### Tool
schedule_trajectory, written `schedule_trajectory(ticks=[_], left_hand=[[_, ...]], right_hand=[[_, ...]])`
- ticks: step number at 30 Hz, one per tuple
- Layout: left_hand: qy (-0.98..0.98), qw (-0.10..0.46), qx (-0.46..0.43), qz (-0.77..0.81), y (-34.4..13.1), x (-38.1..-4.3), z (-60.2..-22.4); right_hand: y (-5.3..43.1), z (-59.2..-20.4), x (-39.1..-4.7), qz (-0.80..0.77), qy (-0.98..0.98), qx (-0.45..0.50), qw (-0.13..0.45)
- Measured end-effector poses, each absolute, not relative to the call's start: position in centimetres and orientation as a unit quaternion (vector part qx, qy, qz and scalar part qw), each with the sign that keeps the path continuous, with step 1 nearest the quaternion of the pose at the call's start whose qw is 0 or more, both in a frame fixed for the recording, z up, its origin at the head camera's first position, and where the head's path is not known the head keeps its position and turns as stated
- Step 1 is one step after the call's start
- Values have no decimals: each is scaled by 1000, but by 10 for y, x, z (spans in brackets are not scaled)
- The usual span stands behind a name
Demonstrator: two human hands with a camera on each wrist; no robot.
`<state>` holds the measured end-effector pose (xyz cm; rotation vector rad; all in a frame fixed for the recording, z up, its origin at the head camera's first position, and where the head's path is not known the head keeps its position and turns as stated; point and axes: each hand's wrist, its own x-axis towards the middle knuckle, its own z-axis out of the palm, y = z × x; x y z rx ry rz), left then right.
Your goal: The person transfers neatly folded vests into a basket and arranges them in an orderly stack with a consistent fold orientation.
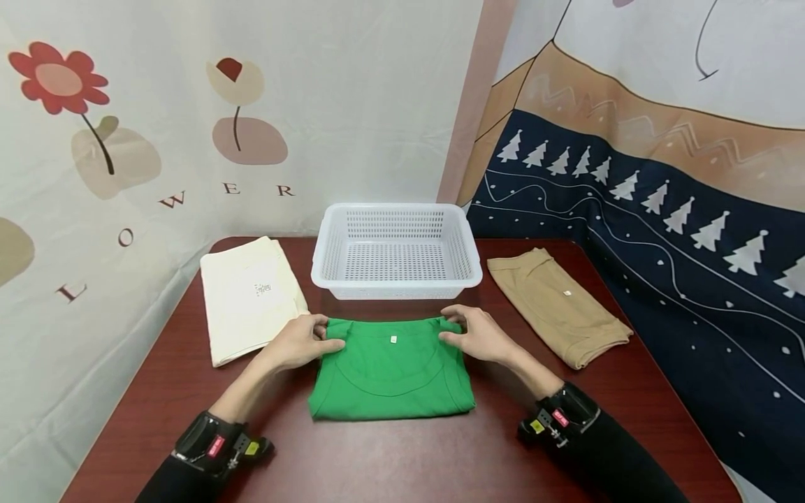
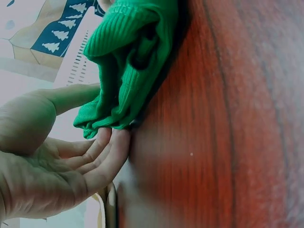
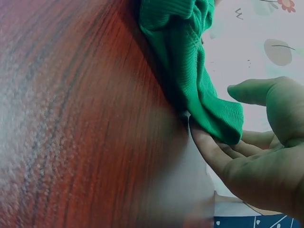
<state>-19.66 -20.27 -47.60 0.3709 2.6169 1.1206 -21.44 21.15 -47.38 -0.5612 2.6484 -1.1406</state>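
A folded green shirt lies on the table, with its neckline and a small white label facing up. My left hand is at its upper left corner; in the left wrist view, the thumb reaches the folded fabric while the long fingers touch its lower edge. At the upper right corner is my right hand. The right wrist view shows that thumb apart from the cloth, with the fingers extended along the underside of the fold.
Behind the shirt stands a white perforated basket. A folded cream garment lies on the left of the dark red wooden table, a folded tan garment on the right. Printed curtains hang behind the table.
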Motion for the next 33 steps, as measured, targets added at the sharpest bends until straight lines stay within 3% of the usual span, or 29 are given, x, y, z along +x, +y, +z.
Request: schedule_trajectory(ticks=[6, 33], left_hand=[[880, 178, 102, 429, -195, -185, -461], [852, 215, 96, 467, -203, -165, -468]], right_hand=[[213, -472, -213, -403, 889, -169, 138], [227, -474, -193, -547, 787, -92, 269]])
